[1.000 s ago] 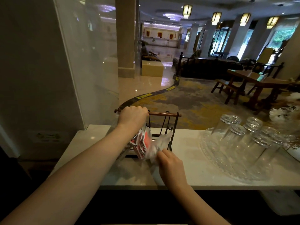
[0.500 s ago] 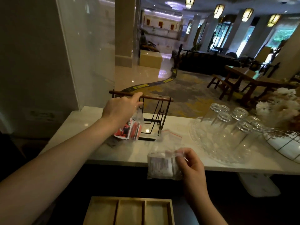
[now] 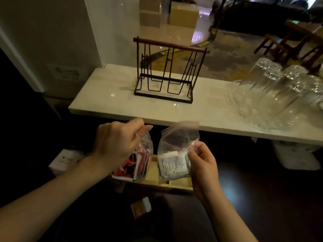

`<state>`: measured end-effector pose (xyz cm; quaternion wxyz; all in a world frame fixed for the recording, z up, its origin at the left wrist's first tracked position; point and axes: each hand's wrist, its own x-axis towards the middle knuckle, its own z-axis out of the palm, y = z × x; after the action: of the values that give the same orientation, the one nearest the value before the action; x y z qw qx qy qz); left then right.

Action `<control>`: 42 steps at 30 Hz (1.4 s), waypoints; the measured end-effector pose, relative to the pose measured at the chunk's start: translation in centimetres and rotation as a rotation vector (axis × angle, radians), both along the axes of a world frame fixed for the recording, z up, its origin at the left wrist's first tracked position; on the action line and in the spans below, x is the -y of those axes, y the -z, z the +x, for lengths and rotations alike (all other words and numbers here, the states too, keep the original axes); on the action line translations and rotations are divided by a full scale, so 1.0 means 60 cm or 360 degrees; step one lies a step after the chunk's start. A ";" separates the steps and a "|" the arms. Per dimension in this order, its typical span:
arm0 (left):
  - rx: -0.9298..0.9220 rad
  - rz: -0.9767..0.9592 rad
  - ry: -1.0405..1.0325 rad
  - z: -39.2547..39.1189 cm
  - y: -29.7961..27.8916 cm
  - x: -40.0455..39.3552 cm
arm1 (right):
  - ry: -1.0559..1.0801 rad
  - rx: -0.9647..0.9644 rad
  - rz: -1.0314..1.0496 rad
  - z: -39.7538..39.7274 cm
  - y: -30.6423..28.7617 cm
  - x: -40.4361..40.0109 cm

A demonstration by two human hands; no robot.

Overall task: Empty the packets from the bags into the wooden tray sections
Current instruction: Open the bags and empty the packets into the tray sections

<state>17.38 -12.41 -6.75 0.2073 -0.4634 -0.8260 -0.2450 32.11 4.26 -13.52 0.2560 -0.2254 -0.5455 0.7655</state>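
My left hand (image 3: 115, 145) pinches the top of a clear bag of red and black packets (image 3: 135, 165). Beside it, my right hand (image 3: 203, 163) grips the side of a second clear zip bag holding white packets (image 3: 172, 163); its red zip strip stands up at the top. Both bags hang in the air just in front of the counter edge, above a light wooden tray (image 3: 167, 183) that lies low on a dark surface. The bags and my hands hide most of the tray, so its sections cannot be made out.
A black wire rack with a wooden top bar (image 3: 167, 70) stands on the white marble counter (image 3: 108, 100). Several upturned glasses sit on a glass platter (image 3: 272, 95) at the right. A small brown and white box (image 3: 141, 206) lies on the dark surface below.
Both hands came down off the counter toward me. The left hand brought the red-packet bag away from the rack, and the two bags now hang side by side over the tray.
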 end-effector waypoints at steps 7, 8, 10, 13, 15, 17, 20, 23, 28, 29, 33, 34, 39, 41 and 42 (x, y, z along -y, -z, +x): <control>0.0264 -0.0179 0.0020 0.088 0.145 0.032 | -0.0098 0.0424 0.0401 0.064 0.103 0.034; 0.0298 -0.0219 0.0018 0.096 0.167 0.036 | -0.0092 0.0454 0.0563 0.072 0.114 0.036; 0.0334 -0.0306 0.0001 0.107 0.209 0.044 | -0.0069 0.0492 0.0942 0.087 0.132 0.039; 0.0332 -0.0398 -0.0022 0.117 0.264 0.050 | -0.0123 0.0654 0.1487 0.107 0.167 0.046; 0.0295 -0.0404 -0.0051 0.116 0.283 0.046 | -0.0260 0.0773 0.1858 0.117 0.193 0.048; 0.0206 -0.0417 -0.0022 0.118 0.292 0.034 | -0.0415 0.0843 0.2069 0.124 0.218 0.050; -0.0039 -0.0531 0.0231 0.136 0.326 0.019 | -0.0621 0.0949 0.2209 0.132 0.247 0.055; -0.0159 -0.0712 0.0401 0.161 0.365 0.011 | -0.0700 0.1070 0.2179 0.131 0.249 0.066; -0.0024 -0.1024 0.0403 0.185 0.360 -0.005 | -0.0856 0.1420 0.2260 0.139 0.262 0.077; 0.0034 -0.1057 0.0419 0.185 0.358 -0.005 | -0.0916 0.1478 0.2285 0.141 0.266 0.074; 0.0326 -0.1211 0.0473 0.181 0.337 -0.006 | -0.0741 0.1496 0.2238 0.151 0.273 0.042; 0.0459 -0.1230 0.0514 0.179 0.331 -0.008 | -0.0612 0.1482 0.2175 0.153 0.269 0.033; 0.1345 -0.0931 0.0290 0.167 0.295 -0.022 | 0.0159 0.1100 0.1436 0.155 0.215 0.005; 0.1817 -0.0584 0.0188 0.164 0.259 -0.034 | 0.0325 0.0864 0.1365 0.152 0.175 0.014; 0.2167 -0.0417 0.0194 0.166 0.236 -0.040 | 0.0369 0.0779 0.1399 0.148 0.157 0.022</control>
<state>27.32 -9.99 -20.90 -0.4286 -0.2733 -0.7674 -0.3907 40.96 2.94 -22.95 0.2744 -0.3282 -0.8311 0.3554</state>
